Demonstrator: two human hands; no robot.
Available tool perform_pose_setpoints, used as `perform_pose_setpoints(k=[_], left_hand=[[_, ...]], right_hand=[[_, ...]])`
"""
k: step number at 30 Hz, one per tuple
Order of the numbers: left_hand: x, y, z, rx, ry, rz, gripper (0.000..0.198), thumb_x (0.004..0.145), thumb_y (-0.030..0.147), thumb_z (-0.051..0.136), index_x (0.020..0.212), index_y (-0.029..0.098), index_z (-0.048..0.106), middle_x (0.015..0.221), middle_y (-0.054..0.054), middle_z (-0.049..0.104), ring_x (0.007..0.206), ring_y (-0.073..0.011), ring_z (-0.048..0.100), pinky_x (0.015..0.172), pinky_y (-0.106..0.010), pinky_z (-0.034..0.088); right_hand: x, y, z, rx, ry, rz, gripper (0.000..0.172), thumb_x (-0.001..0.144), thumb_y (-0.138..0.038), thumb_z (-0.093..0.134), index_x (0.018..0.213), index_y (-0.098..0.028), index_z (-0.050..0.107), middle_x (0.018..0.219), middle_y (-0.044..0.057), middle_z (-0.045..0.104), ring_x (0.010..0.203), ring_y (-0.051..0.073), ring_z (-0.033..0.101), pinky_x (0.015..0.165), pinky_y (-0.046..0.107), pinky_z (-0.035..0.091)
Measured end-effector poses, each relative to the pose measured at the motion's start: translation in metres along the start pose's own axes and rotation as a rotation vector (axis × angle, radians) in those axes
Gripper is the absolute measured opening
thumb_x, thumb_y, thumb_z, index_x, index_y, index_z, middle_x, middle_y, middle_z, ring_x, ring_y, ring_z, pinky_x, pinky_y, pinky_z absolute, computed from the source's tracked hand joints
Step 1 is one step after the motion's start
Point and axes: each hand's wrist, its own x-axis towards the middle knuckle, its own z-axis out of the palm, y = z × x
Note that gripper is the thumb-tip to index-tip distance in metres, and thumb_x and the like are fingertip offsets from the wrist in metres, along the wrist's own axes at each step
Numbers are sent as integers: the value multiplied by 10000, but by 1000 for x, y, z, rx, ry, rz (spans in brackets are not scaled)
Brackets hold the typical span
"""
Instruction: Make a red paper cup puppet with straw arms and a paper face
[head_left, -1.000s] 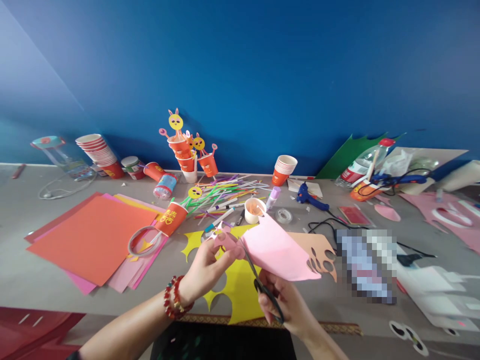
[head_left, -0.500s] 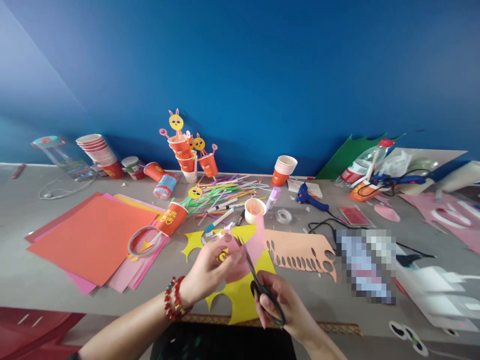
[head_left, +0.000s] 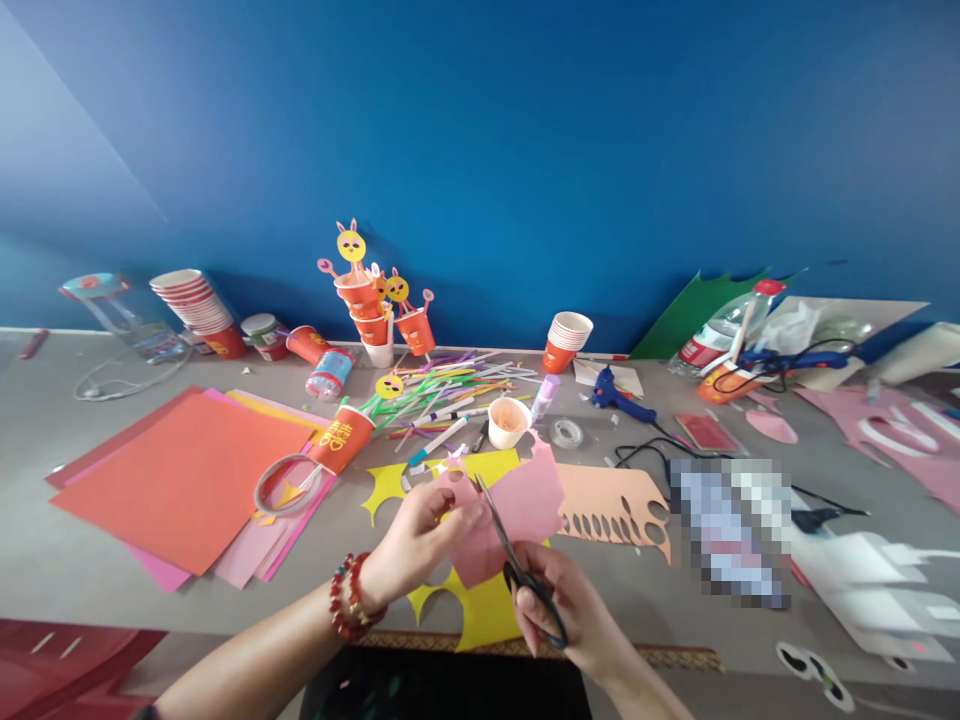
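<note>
My left hand pinches a sheet of pink paper by its left side, with fingers closed on it. Round notches run along the paper's upper edge. My right hand is wrapped round the black handles of a pair of scissors. Their blades point up and left, lying against the pink paper beside my left fingertips. Whether the blades are cutting through at this instant I cannot tell. Underneath lies a yellow sheet with rounded cut-outs, and right of it a peach sheet with a row of oval holes.
Orange and pink sheets lie left, with a roll of tape and a tipped red cup. Behind are colourful sticks, a white cup and decorated cups. A blue glue gun lies right, its cord trailing.
The pink paper has turned so that it shows wider and flatter to the right of the blades. Both hands and the scissors have barely moved.
</note>
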Motion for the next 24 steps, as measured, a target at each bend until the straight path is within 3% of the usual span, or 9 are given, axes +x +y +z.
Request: perform_pose_setpoints(k=[9, 16, 20, 24], left_hand=[[-1, 6, 6, -145, -32, -74, 365, 903, 478, 617, 757, 145, 647, 721, -30, 635, 634, -124, 539, 580, -213, 421], [-9, -17, 20, -150, 57, -8, 278, 895, 413, 657, 794, 154, 649, 800, -36, 639, 735, -143, 577, 686, -233, 470], [-9, -22, 27, -185, 114, -31, 274, 885, 411, 674, 781, 158, 656, 802, -33, 637, 728, -146, 597, 691, -243, 487], [-10, -14, 35, -302, 45, -11, 232, 900, 391, 662, 865, 164, 702, 956, -76, 679, 892, -210, 658, 821, -308, 515]], right_hand=[[4, 8, -1, -7, 21, -11, 602, 719, -789, 646, 727, -211, 479, 400, -78, 486, 323, 61, 359, 393, 195, 222], [5, 9, -1, -41, 63, -103, 533, 832, -739, 548, 804, -211, 481, 530, -25, 585, 392, 77, 368, 409, 203, 248], [2, 6, -3, -339, 345, -223, 435, 794, -597, 690, 736, -217, 488, 570, -40, 530, 475, 109, 437, 459, 216, 349], [1, 10, -11, -518, 575, -354, 234, 843, -412, 681, 822, -212, 562, 616, -30, 554, 502, 135, 493, 489, 227, 424]])
